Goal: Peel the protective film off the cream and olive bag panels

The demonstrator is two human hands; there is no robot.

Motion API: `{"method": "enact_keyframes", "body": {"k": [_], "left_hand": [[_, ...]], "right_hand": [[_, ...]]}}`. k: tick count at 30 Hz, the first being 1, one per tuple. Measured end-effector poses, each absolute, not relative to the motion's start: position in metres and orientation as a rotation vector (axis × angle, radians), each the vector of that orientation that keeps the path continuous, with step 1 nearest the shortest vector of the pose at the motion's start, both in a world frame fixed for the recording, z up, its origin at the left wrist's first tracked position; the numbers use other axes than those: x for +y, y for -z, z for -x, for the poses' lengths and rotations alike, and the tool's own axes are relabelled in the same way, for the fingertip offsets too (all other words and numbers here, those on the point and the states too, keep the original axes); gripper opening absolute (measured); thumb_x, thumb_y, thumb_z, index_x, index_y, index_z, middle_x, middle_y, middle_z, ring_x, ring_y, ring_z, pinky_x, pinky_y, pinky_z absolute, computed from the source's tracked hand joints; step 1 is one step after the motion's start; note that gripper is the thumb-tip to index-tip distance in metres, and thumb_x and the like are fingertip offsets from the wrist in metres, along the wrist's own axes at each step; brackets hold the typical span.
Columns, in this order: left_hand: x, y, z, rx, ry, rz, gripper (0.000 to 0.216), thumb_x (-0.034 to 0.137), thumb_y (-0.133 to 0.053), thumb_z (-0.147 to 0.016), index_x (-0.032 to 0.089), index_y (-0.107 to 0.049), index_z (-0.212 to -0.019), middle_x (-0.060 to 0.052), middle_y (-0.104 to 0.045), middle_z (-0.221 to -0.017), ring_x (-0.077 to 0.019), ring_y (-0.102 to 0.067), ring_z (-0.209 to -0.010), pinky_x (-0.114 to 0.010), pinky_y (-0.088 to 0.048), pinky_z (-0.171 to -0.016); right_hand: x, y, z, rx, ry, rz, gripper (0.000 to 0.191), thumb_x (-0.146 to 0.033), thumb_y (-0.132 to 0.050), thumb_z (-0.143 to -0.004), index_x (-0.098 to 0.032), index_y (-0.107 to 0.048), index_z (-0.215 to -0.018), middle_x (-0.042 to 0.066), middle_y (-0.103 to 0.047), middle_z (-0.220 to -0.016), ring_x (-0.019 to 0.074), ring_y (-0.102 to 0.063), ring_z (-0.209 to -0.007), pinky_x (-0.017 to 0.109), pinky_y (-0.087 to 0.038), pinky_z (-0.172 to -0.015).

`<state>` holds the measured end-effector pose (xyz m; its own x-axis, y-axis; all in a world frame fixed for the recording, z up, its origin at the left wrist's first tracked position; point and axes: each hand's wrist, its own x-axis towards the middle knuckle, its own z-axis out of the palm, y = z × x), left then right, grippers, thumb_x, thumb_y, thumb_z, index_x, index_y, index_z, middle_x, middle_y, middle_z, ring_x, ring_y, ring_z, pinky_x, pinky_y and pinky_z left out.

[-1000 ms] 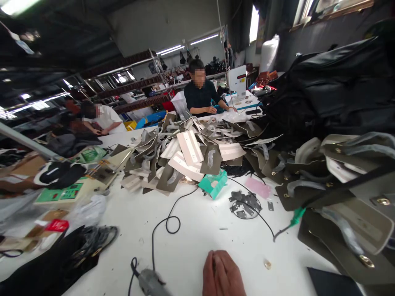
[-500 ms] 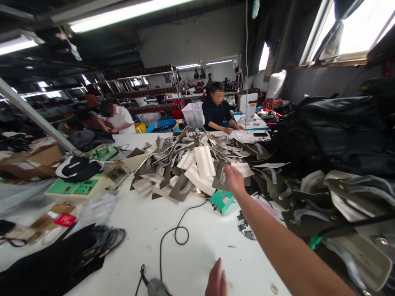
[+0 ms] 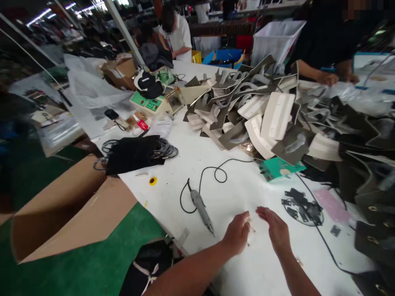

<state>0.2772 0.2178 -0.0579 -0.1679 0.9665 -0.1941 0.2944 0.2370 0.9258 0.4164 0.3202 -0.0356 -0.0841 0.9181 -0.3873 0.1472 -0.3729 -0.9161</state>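
Observation:
My left hand (image 3: 237, 235) rests low over the white table (image 3: 173, 172), cupped, its thumb and fingers a little apart. Facing it across a narrow gap is my right hand (image 3: 277, 231), fingers stretched and holding nothing. Several tiny gold-coloured parts (image 3: 250, 231) lie between the two hands, close to the left fingertips; they are too small to name. Left of my hands lies a grey corded electric screwdriver (image 3: 201, 210), its tip pointing towards me.
Olive and cream bag panels (image 3: 277, 117) with wrapped handles form a heap behind a green box (image 3: 280, 168). Black flat pieces (image 3: 298, 207) lie at right. Black bags (image 3: 135, 154) and an open carton (image 3: 80, 218) are left. A co-worker's hands (image 3: 328, 78) handle clear plastic.
My right hand has come back from the panel heap to the near table, beside my left hand. The view has swung down and to the left.

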Motion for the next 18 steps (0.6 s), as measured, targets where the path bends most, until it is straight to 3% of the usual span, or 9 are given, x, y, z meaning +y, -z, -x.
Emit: {"method": "enact_keyframes", "body": {"k": [5, 12, 18], "left_hand": [[0.206, 0.054, -0.293, 1.657, -0.982, -1.19, 0.049, 0.041, -0.036, -0.102, 0.021, -0.048, -0.145, -0.012, -0.056, -0.143, -0.0246, -0.052, -0.133, -0.044, -0.041, -0.115], [0.196, 0.05, -0.294, 1.633, -0.954, -1.216, 0.049, 0.043, -0.033, -0.103, 0.021, -0.049, -0.144, -0.01, -0.054, -0.146, -0.0229, -0.05, -0.135, -0.044, -0.036, -0.12], [0.194, 0.054, -0.279, 1.712, -0.947, -1.144, 0.056, 0.049, -0.036, -0.1, 0.017, -0.049, -0.144, -0.013, -0.051, -0.15, -0.0263, -0.045, -0.141, -0.049, -0.032, -0.122]], "right_hand": [[0.279, 0.062, -0.422, -1.21, -1.539, 1.612, 0.047, -0.059, -0.058, -0.088, -0.019, -0.079, -0.1, 0.011, -0.077, -0.107, 0.0323, -0.072, -0.102, 0.048, -0.056, -0.099], [0.285, 0.043, -0.449, -1.294, -1.369, 1.624, 0.049, -0.059, -0.053, -0.09, -0.019, -0.076, -0.106, 0.011, -0.076, -0.109, 0.0302, -0.071, -0.104, 0.045, -0.054, -0.098], [0.306, 0.007, -0.489, -1.355, -1.116, 1.658, 0.041, -0.057, -0.054, -0.088, -0.023, -0.076, -0.09, 0.008, -0.078, -0.089, 0.0317, -0.073, -0.087, 0.042, -0.058, -0.079]]}}
